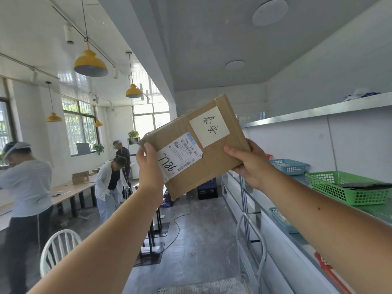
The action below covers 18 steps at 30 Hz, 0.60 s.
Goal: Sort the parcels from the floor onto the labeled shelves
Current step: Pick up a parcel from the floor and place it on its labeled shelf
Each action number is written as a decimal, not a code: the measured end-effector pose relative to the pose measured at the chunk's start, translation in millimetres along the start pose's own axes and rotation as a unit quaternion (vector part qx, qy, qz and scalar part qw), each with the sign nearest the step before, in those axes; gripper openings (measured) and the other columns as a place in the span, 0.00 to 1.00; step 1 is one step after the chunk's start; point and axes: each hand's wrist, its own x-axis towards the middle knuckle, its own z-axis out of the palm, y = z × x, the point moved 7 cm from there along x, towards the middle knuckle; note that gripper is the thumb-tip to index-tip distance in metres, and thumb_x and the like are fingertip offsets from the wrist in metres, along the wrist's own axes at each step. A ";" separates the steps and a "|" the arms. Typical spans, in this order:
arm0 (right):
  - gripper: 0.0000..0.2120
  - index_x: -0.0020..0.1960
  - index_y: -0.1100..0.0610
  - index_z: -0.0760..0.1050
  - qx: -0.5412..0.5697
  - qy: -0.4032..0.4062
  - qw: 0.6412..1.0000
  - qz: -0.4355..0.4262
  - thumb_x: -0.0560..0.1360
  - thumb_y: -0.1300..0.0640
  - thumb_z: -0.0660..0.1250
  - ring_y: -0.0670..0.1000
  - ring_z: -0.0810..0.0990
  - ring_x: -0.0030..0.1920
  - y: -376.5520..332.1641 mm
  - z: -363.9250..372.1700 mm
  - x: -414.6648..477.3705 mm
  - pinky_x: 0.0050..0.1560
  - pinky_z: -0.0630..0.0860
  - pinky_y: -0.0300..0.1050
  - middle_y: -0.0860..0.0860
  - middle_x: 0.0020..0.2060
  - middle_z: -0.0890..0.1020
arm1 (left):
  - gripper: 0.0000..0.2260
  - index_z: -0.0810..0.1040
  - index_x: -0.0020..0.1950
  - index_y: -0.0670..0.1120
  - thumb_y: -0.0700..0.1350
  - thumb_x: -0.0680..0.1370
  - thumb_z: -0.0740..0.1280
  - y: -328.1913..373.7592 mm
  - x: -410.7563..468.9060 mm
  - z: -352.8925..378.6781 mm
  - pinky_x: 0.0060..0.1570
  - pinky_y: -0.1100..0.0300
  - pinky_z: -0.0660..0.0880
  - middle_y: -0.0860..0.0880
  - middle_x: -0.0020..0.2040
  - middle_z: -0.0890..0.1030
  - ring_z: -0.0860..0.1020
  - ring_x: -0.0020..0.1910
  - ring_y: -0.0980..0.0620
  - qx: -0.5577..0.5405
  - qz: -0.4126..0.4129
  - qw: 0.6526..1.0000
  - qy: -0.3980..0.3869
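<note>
A flat brown cardboard parcel (212, 160) is held up in front of me, tilted, its labelled face toward the camera. It carries a white shipping label with "7786" handwritten on it and a cream sticker with handwritten characters. My left hand (149, 166) grips its lower left edge, thumb over the label. My right hand (252, 164) grips its right edge, thumb on the face. Metal shelves (318, 112) run along the wall at the right, level with and below the parcel.
On the right shelf stand a green basket (347, 192) and a blue basket (290, 166); another blue basket (282, 219) sits lower. A trolley handle (252, 247) rises below me. A white chair (59, 249) stands at lower left. Three people work at tables (70, 192) on the left. Dark crates (207, 189) sit on the floor ahead.
</note>
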 end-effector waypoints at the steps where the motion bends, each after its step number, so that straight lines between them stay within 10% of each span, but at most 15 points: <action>1: 0.35 0.70 0.59 0.74 -0.006 -0.006 1.000 0.001 0.65 0.63 0.81 0.58 0.85 0.59 0.1 2.3 -1.3 0.44 0.87 0.51 0.58 0.63 0.83 | 0.28 0.54 0.84 0.64 0.67 0.84 0.53 -1.1 1.6 -2.7 0.65 0.42 0.76 0.53 0.65 0.80 0.80 0.61 0.49 0.009 0.007 1.000 0.003; 8: 0.38 0.72 0.58 0.74 0.028 0.041 0.999 0.016 0.64 0.58 0.82 0.59 0.83 0.63 7.4 -7.0 -1.2 0.47 0.86 0.54 0.58 0.63 0.84 | 0.19 0.64 0.77 0.62 0.61 0.86 0.56 -7.7 -0.6 -9.0 0.39 0.53 0.84 0.51 0.55 0.82 0.83 0.49 0.52 0.021 0.030 0.999 -0.022; 14: 0.28 0.71 0.49 0.76 0.038 0.050 0.998 0.020 0.73 0.49 0.78 0.55 0.83 0.63 11.4 -2.5 -4.1 0.49 0.82 0.58 0.51 0.61 0.86 | 0.12 0.69 0.64 0.61 0.64 0.84 0.58 -20.6 -9.4 0.4 0.49 0.43 0.85 0.46 0.55 0.79 0.86 0.53 0.41 -0.018 -0.019 0.998 -0.052; 18: 0.19 0.66 0.49 0.81 0.060 -0.010 0.998 0.033 0.80 0.41 0.68 0.54 0.88 0.55 9.7 13.6 -9.1 0.52 0.82 0.56 0.51 0.56 0.89 | 0.25 0.74 0.64 0.53 0.71 0.80 0.60 -37.6 -10.4 -1.2 0.53 0.38 0.85 0.43 0.59 0.83 0.88 0.50 0.39 -0.102 -0.098 0.988 -0.056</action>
